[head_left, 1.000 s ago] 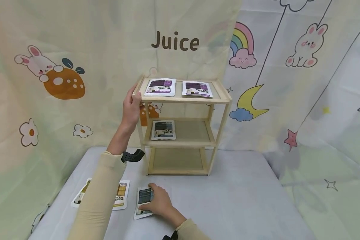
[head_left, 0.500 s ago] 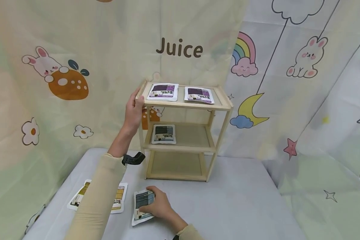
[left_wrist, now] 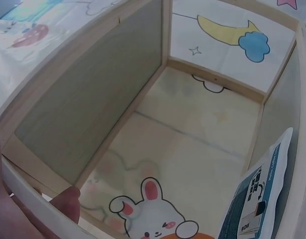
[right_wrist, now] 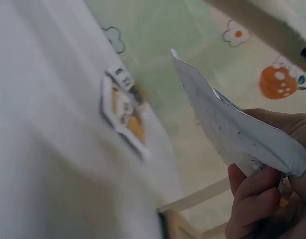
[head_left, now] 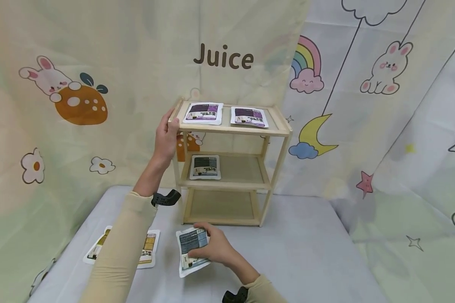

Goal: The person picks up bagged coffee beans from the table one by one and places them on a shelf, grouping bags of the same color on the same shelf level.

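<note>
With the right hand (head_left: 217, 249) we are pinching a blue-labelled pouch (head_left: 191, 243) above the white table (head_left: 307, 256), in front of the wooden rack (head_left: 242, 168); with the left hand (head_left: 166, 139) we are gripping its top-left edge.

Blue-labelled white pouch (head_left: 191, 243), held tilted (its white back on show underneath!), just in front of the upright, three-tier wooden rack (head_left: 242, 170).
</note>
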A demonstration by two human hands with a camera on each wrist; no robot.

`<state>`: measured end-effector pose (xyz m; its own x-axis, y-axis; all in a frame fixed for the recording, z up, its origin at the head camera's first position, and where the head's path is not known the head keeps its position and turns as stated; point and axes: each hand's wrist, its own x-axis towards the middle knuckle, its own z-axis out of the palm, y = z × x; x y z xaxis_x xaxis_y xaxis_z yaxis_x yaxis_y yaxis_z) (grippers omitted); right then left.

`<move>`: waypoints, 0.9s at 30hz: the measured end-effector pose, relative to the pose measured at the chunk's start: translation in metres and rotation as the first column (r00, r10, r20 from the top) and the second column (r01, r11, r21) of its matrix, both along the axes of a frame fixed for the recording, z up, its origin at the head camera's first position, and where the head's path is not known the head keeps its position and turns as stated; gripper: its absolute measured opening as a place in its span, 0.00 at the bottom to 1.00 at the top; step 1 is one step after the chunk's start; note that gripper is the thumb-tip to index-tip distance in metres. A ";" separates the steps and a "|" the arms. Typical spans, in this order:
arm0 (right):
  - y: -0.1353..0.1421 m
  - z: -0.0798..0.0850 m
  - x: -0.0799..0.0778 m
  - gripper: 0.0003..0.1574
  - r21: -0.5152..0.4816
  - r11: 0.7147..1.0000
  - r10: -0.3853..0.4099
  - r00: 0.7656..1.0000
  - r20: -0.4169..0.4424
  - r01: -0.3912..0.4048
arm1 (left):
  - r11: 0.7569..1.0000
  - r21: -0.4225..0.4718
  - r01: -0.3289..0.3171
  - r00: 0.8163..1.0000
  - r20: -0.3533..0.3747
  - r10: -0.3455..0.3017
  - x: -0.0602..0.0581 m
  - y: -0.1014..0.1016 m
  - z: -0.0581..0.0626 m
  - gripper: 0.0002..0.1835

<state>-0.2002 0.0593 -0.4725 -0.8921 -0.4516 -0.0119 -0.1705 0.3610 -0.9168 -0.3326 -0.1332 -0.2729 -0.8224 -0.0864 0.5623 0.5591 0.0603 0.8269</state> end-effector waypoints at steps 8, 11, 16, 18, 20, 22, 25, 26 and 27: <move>0.031 0.055 -0.008 0.46 -0.071 0.997 0.031 1.000 0.001 -0.031 | 1.000 0.007 0.019 1.000 0.000 -0.019 0.001 -0.001 0.004 0.34; 0.043 0.073 -0.015 0.46 -0.081 0.996 0.026 1.000 -0.012 -0.027 | 1.000 -0.001 0.010 1.000 0.007 -0.010 0.001 -0.002 0.004 0.34; 0.058 0.098 -0.026 0.47 -0.095 0.995 -0.011 0.999 -0.032 0.007 | 1.000 -0.003 0.007 1.000 -0.003 -0.007 0.001 -0.003 0.004 0.34; 0.063 0.105 -0.031 0.48 -0.096 0.995 -0.030 0.999 -0.042 0.026 | 1.000 -0.005 0.010 1.000 -0.006 -0.010 0.001 -0.002 0.003 0.34; 0.068 0.108 -0.038 0.48 -0.095 0.995 -0.049 0.998 -0.051 0.044 | 1.000 -0.008 0.011 1.000 -0.005 -0.011 0.001 -0.003 0.002 0.34; 0.073 0.116 -0.043 0.49 -0.105 0.993 -0.059 0.997 -0.051 0.054 | 1.000 -0.010 0.012 1.000 -0.003 -0.012 0.000 -0.003 0.001 0.33; 0.079 0.129 -0.053 0.49 -0.114 0.992 -0.068 0.996 -0.048 0.062 | 1.000 -0.020 0.012 1.000 -0.005 -0.013 0.001 -0.003 0.001 0.33; 0.081 0.132 -0.057 0.50 -0.110 0.991 -0.077 0.996 -0.054 0.071 | 1.000 -0.023 0.011 1.000 -0.002 -0.011 0.001 -0.004 0.001 0.33; 0.082 0.135 -0.060 0.50 -0.108 0.991 -0.083 0.995 -0.059 0.077 | 1.000 -0.024 0.007 1.000 0.002 -0.007 0.001 -0.004 0.000 0.33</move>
<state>-0.2607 0.1417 -0.3371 -0.9229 -0.3744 0.0894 -0.2038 0.2781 -0.9387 -0.3315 -0.1374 -0.2725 -0.8240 -0.0668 0.5627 0.5580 0.0765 0.8263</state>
